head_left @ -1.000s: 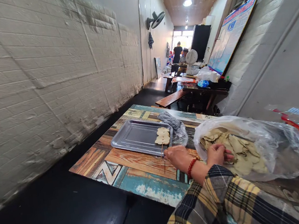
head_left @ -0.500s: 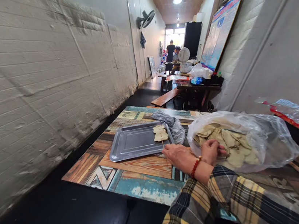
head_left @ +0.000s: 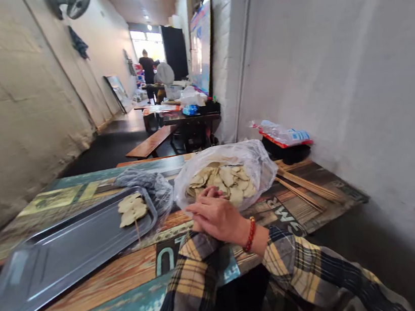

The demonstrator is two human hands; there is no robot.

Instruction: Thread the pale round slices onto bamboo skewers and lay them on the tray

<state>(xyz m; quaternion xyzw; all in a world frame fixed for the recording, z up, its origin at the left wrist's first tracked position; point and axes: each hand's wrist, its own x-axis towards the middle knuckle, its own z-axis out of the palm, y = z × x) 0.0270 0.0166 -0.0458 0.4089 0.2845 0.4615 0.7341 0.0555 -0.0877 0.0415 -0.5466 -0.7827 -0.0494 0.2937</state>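
Note:
My right hand (head_left: 219, 217), with a red bead bracelet, crosses over my left hand at the front of a clear plastic bag (head_left: 263, 168). Its fingers stretch leftward and hold nothing that I can see. Behind it, my left hand (head_left: 212, 191) has curled fingers at the bag's mouth; what they hold, if anything, is hidden. Inside the bag lie many thin, pale beige food slices (head_left: 227, 176). On the left, a metal tray (head_left: 78, 249) carries a skewer of similar slices (head_left: 132, 209) at its right end, its stick poking over the rim.
A bundle of thin wooden skewers (head_left: 307, 188) lies right of the bag. Behind them stands a black container (head_left: 287, 152) with red-edged plastic packaging on top. Crumpled grey netting (head_left: 144, 181) sits beside the tray. Further back are a bench (head_left: 152, 141), another table and a person (head_left: 147, 69).
My right hand has let go of the skewer's stick and moved right, over my left hand at the bag. The view has turned right, bringing the wooden skewers fully into sight.

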